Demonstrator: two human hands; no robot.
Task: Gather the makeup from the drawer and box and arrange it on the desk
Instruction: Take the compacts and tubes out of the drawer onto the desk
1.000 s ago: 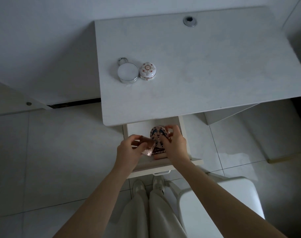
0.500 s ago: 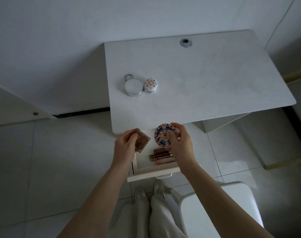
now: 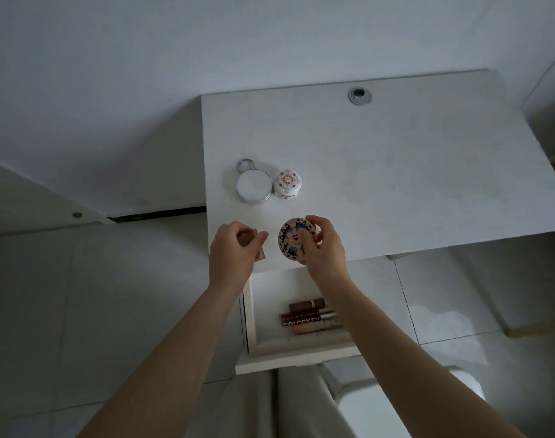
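Observation:
My left hand (image 3: 235, 252) grips a small brown square compact (image 3: 249, 240) over the near left corner of the white desk (image 3: 396, 184). My right hand (image 3: 325, 245) holds a round compact with a blue and pink pattern (image 3: 295, 240) by its edge, just above the desk's front edge. Farther back on the desk sit a silver round mirror case with a ring (image 3: 253, 186) and a white floral pot (image 3: 287, 184), touching side by side. Below, the open drawer (image 3: 270, 352) holds several lip product tubes (image 3: 311, 317).
A metal cable grommet (image 3: 360, 96) sits near the desk's back edge. A white chair (image 3: 396, 406) stands at the lower right, and my legs in light trousers (image 3: 301, 406) are under the drawer. Tiled floor lies on both sides.
Both hands rose out of the drawer with the two compacts and now hover over the desk's front edge. The camera view tilted, bringing the drawer's tubes into sight.

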